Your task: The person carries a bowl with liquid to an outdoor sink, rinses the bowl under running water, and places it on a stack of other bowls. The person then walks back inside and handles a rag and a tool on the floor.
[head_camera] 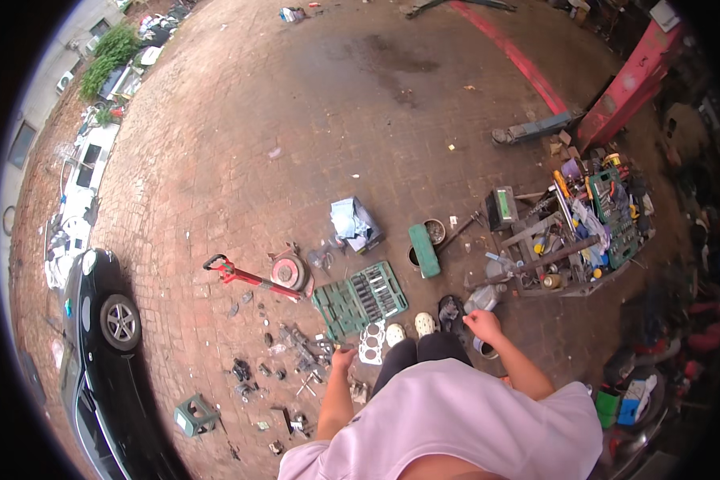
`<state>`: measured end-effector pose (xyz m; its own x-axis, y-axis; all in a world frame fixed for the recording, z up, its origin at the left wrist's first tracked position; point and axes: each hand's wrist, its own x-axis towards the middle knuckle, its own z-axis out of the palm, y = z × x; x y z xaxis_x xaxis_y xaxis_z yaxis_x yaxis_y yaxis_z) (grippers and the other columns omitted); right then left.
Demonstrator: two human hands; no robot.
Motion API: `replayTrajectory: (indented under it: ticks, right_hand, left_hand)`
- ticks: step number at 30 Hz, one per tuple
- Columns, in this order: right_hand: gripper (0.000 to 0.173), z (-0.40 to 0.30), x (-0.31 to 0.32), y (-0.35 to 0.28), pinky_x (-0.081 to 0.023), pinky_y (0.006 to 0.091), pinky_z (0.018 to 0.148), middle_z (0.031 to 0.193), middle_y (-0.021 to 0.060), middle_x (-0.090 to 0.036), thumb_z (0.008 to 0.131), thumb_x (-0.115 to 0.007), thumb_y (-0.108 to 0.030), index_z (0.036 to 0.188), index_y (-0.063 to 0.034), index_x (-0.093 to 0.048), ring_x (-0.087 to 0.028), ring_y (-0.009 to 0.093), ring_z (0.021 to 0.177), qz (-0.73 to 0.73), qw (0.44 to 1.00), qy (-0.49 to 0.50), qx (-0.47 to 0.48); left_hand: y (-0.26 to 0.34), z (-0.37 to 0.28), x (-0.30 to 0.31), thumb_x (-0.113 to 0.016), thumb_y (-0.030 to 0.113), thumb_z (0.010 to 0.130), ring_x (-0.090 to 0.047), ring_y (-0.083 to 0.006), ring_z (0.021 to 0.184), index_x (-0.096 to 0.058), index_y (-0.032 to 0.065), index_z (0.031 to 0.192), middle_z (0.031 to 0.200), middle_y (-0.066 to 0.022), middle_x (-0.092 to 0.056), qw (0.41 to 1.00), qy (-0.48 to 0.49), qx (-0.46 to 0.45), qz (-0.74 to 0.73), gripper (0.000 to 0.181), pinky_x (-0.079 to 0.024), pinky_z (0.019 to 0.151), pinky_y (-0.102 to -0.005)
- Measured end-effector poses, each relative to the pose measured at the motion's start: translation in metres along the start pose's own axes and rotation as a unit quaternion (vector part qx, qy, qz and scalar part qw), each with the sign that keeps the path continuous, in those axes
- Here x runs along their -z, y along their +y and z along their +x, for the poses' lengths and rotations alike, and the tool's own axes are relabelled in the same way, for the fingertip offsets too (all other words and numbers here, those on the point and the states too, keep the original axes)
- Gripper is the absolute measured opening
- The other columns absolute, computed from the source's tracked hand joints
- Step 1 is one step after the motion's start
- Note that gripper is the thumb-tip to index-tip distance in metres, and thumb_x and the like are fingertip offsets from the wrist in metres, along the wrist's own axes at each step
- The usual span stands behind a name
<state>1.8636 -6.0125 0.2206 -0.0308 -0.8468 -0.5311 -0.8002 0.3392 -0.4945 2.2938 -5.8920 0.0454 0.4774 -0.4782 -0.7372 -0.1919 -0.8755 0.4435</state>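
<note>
My left hand (343, 357) hangs low beside a metal cylinder head gasket (363, 354). Greasy metal parts (303, 351) lie on the bricks to its left; whether the fingers touch one is unclear. My right hand (482, 326) has its fingers drawn together near a black pan (453, 318) with dark contents, and I cannot make out anything in its grasp. Just below that hand a round can (485, 348) stands partly hidden by the forearm. In front of my cream clogs (425, 324) a green socket case (336, 306) lies open, its right half filled with dark sockets.
A red floor jack (258, 279) and a box with blue cloth (353, 221) stand ahead. At right is a cluttered tool cart (567, 240) near a red lift post (627, 84). A black car (105, 384) and a green stool (197, 415) are left. A green case (425, 249) rests across round tins.
</note>
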Motion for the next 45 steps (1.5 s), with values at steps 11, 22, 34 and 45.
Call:
replayTrajectory:
  ticks: [11, 22, 34, 45]
  right_hand:
    - [0.031, -0.071, 0.002, 0.012, -0.044, 0.0321, 0.054, 0.060, 0.0087, -0.059, 0.073, -0.071, -0.034, 0.070, -0.0039, -0.063, -0.057, 0.019, 0.055, 0.071, 0.962, 0.263, -0.019]
    - [0.013, -0.077, 0.016, 0.040, -0.048, 0.0362, 0.062, 0.074, 0.0079, -0.065, 0.074, -0.066, -0.021, 0.078, -0.0092, -0.066, -0.063, 0.025, 0.070, 0.116, 0.963, 0.218, -0.109]
    - [0.033, 0.110, 0.147, 0.098, -0.050, 0.0347, 0.071, 0.093, 0.0127, -0.064, 0.079, -0.065, -0.027, 0.101, -0.0031, -0.059, -0.064, 0.024, 0.082, 0.249, 0.872, 0.399, -0.134]
    - [0.043, 0.257, 0.320, 0.331, -0.045, 0.0382, 0.083, 0.121, 0.0152, -0.054, 0.079, -0.064, -0.026, 0.117, -0.0059, -0.058, -0.057, 0.028, 0.101, 0.346, 0.622, 0.405, -0.573]
  left_hand:
    - [-0.062, 0.021, 0.075, -0.068, 0.013, 0.071, -0.058, -0.0177, 0.047, -0.061, 0.0031, 0.077, 0.065, -0.0062, -0.062, 0.989, -0.055, 0.112, -0.076, 0.014, -0.043, 0.040, -0.0280]
    - [-0.007, 0.026, 0.057, -0.061, 0.015, 0.079, -0.061, -0.0185, 0.057, -0.059, 0.0013, 0.091, 0.072, -0.0082, -0.062, 0.960, -0.157, 0.109, -0.203, 0.018, -0.042, 0.041, -0.0272]
    - [0.104, 0.065, 0.024, -0.059, 0.019, 0.080, -0.059, -0.0182, 0.060, -0.056, 0.0060, 0.095, 0.081, -0.0056, -0.062, 0.971, -0.107, 0.163, -0.140, 0.020, -0.043, 0.046, -0.0263]
    - [0.375, 0.034, -0.068, -0.054, 0.024, 0.085, -0.062, -0.0140, 0.073, -0.057, 0.0067, 0.106, 0.090, -0.0033, -0.065, 0.985, -0.155, 0.015, -0.070, 0.027, -0.042, 0.057, -0.0201]
